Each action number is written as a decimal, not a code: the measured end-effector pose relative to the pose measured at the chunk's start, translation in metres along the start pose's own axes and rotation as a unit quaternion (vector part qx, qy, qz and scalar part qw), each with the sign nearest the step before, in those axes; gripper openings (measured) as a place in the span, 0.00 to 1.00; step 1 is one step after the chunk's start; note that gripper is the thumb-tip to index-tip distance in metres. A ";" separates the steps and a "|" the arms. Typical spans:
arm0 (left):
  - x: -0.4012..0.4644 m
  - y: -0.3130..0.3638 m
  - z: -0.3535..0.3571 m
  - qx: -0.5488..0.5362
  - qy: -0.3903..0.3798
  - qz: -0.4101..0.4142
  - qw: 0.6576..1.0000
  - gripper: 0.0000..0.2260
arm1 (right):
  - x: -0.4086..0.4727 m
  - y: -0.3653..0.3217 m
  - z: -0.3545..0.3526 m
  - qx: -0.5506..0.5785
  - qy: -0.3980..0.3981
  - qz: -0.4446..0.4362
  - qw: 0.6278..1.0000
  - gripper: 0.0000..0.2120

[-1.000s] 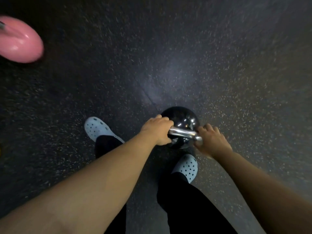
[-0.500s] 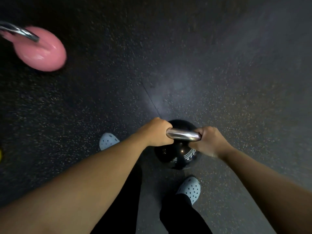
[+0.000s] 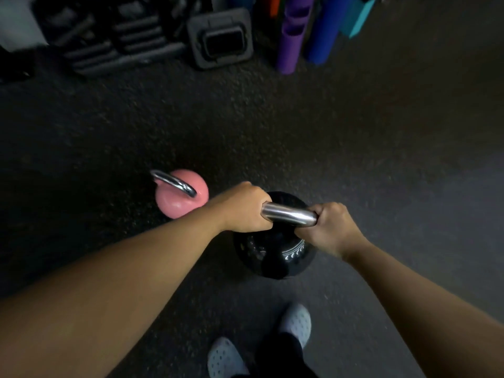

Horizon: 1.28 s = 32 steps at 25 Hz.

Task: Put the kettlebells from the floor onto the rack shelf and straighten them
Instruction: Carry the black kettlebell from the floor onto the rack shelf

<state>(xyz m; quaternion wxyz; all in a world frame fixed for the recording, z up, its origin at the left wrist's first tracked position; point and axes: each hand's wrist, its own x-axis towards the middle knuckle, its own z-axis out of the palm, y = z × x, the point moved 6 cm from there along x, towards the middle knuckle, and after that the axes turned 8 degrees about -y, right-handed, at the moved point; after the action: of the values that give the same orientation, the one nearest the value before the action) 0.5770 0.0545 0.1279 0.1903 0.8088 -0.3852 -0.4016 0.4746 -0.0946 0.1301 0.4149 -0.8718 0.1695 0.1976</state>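
A glossy black kettlebell with a chrome handle hangs in front of me above the dark floor. My left hand grips the left end of the handle and my right hand grips the right end. A pink kettlebell with a chrome handle stands on the floor just left of my left wrist. No rack shelf is clearly visible.
Along the far edge stand stacked dark step platforms, a black square block, and upright purple and blue rolled mats. My two light clogs are on the speckled rubber floor below the kettlebell.
The view has tilted up and forward while I carry the black kettlebell. The pink kettlebell now appears close beside my left hand, and the equipment at the back has come into sight.
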 end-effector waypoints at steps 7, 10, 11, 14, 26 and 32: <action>0.026 -0.109 -0.217 0.050 0.103 -0.033 0.993 0.10 | 0.193 -0.168 -0.054 -0.067 0.005 -0.114 0.991 0.09; 0.034 -0.156 -0.295 0.063 0.134 -0.058 0.987 0.12 | 0.270 -0.232 -0.065 -0.098 0.019 -0.139 0.985 0.06; 0.036 -0.175 -0.322 0.054 0.143 -0.066 0.986 0.13 | 0.297 -0.256 -0.069 -0.114 0.021 -0.150 0.982 0.02; 0.038 -0.234 -0.406 0.039 0.164 -0.086 0.982 0.12 | 0.376 -0.341 -0.076 -0.160 0.015 -0.184 0.970 0.03; 0.041 -0.428 -0.712 0.122 0.228 -0.136 0.956 0.12 | 0.644 -0.617 -0.088 -0.175 0.008 -0.276 0.945 0.05; 0.083 -0.499 -0.819 0.152 0.278 -0.169 0.933 0.05 | 0.783 -0.688 -0.106 -0.159 -0.014 -0.316 0.935 0.11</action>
<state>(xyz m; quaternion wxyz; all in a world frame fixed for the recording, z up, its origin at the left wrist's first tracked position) 1.4949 0.3034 0.2740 0.0943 0.9605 -0.2308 -0.1235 1.4889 0.1303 0.2634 0.3142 -0.9321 -0.1547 0.0927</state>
